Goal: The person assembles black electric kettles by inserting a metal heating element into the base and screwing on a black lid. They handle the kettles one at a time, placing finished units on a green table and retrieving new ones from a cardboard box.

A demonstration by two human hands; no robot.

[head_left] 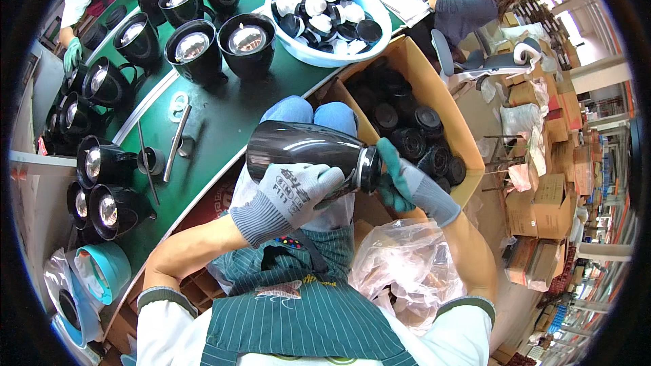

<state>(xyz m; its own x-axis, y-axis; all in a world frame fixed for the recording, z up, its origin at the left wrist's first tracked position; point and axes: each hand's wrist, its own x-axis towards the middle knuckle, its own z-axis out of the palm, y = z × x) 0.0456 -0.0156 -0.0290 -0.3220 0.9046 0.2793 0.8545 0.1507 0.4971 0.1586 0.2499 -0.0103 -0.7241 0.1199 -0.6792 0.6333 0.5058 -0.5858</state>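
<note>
A glossy black jug point(305, 147) lies on its side above my lap, its wide end to the left and its narrow neck to the right. My left hand point(298, 193), in a grey knitted glove, is closed round the jug's near side, where its handle is mostly covered. At the neck, beside a silver ring point(365, 168), sits a black end piece point(375, 170). My right hand point(410, 186), in a grey glove with a green palm, is curled against that piece; its fingertips are partly hidden.
Several black jugs with shiny silver insides point(247, 39) stand on the green table point(224, 105). A light-blue basin point(325, 61) holds black and white caps. Right of my knees, a cardboard box point(468, 142) contains round black parts. A metal rod point(178, 139) lies on the table. Two people work nearby.
</note>
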